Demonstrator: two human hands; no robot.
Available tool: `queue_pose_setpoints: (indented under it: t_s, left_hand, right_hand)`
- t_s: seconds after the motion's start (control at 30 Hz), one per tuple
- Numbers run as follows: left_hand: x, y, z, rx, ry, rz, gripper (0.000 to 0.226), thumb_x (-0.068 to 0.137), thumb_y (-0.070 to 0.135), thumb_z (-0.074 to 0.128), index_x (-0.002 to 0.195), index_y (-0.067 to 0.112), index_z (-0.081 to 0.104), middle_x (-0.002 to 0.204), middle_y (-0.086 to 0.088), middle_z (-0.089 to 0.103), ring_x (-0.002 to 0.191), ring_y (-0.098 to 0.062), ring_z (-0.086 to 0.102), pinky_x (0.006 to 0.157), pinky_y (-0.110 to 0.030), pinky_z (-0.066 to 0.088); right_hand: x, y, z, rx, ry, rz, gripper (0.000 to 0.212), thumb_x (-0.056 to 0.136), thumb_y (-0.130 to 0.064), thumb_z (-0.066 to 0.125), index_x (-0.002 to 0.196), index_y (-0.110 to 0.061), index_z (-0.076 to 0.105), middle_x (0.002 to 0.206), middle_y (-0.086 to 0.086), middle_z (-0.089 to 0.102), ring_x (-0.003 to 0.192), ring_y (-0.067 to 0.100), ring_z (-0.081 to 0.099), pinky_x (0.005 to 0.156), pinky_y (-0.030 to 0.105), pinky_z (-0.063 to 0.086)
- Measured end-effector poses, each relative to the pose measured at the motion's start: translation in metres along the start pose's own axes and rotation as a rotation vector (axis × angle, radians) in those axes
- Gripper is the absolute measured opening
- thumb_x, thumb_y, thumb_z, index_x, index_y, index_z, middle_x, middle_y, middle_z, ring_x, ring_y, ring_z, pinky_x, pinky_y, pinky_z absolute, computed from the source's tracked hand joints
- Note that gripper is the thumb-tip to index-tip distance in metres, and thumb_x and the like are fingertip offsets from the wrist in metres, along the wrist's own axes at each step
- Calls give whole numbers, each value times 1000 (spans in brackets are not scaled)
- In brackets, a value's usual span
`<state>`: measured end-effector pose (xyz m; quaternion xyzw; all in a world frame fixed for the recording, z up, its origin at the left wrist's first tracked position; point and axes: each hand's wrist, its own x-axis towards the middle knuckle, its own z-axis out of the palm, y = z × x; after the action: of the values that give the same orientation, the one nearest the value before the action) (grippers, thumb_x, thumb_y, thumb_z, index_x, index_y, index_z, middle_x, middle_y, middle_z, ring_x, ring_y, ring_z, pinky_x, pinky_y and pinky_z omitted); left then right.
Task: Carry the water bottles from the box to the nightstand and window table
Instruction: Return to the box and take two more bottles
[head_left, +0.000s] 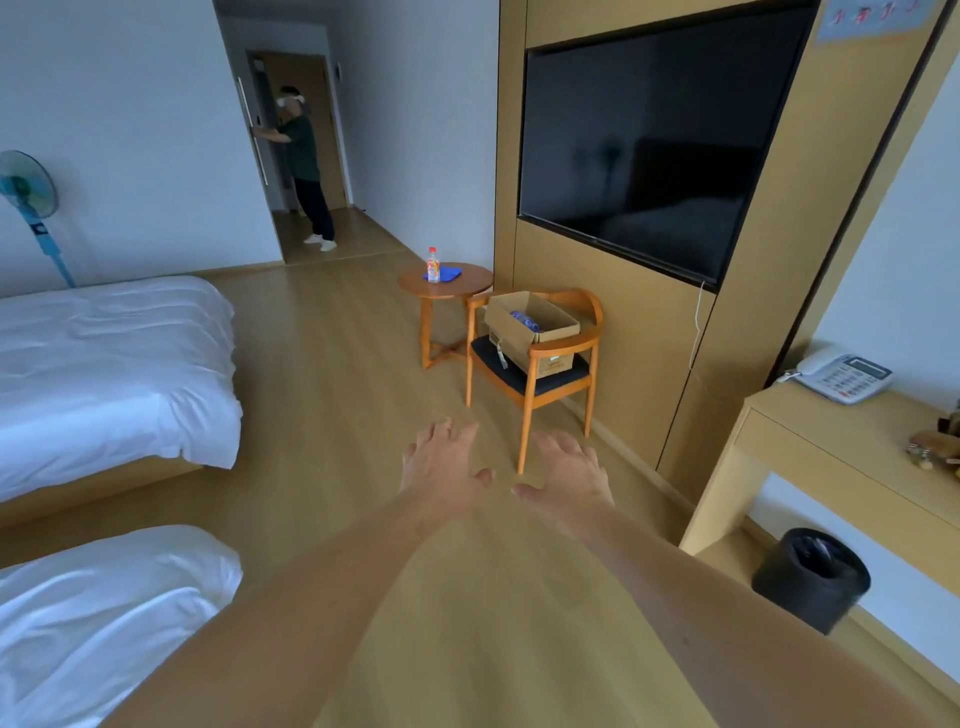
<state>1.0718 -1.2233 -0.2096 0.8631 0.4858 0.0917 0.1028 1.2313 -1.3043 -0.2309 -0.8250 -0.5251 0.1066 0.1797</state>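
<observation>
- Since the two beds (104, 374) fill the left of the room, your clear path is the strip of wooden floor (337, 364) running ahead toward the furniture on the right wall.
- Because the chair (540, 358) stands against the wood panel under the television (649, 150), it serves as a stand at easy reach, so you need not bend to the floor.
- On its dark seat sits the cardboard box (535, 332), top open and tilted slightly toward you; something blue shows inside, most likely the water bottles (525, 321), though they are too small to count.
- Just behind the chair is a small round table (447, 286) with a blue cloth (445, 273) and one bottle with a red cap and bright label (433, 265) standing upright on it. Whether this is the window table I cannot tell.
- Your left hand (441, 467) and right hand (569, 478) are stretched out in front of you, palms down, fingers spread and relaxed, thumbs nearly meeting. Both are empty and touch nothing, well short of the box.
- To my eye you are on the approach, about to fetch bottles; both hands being free suits lifting one in each.
</observation>
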Motion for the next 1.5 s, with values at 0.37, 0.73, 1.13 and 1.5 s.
queue_pose_setpoints:
  t_s: [0.37, 0.73, 1.13, 1.5]
  left_hand:
    - [256, -16, 26, 41, 14, 43, 70, 94, 44, 61, 154, 23, 32, 158, -11, 32, 144, -32, 29, 111, -51, 35]
    - [474, -25, 39, 49, -30, 69, 67, 93, 42, 60, 151, 22, 33, 156, -11, 33, 143, -32, 31, 114, -51, 35]
    - [749, -87, 90, -11, -78, 180, 70, 90, 41, 63, 151, 28, 32, 152, -4, 34, 139, -31, 34, 106, -51, 40]
    - [952, -115, 123, -29, -171, 297, 62, 90, 43, 63, 145, 26, 40, 147, -4, 41, 135, -30, 37, 107, -48, 42]
  right_hand:
    - [269, 28, 25, 40, 29, 7, 92, 84, -54, 73, 160, -31, 25, 165, 5, 29, 147, 36, 30, 115, 53, 35]
    - [484, 35, 22, 33, -43, 25, 92, 84, -56, 70, 160, -33, 23, 165, 2, 27, 148, 34, 28, 116, 52, 36]
    - [716, 30, 66, 16, -35, 170, 81, 85, -52, 70, 153, -34, 29, 148, 0, 42, 132, 31, 41, 104, 47, 45]
    - [892, 37, 89, 18, -67, 358, 84, 88, -53, 68, 157, -33, 24, 159, 2, 35, 142, 32, 35, 111, 48, 39]
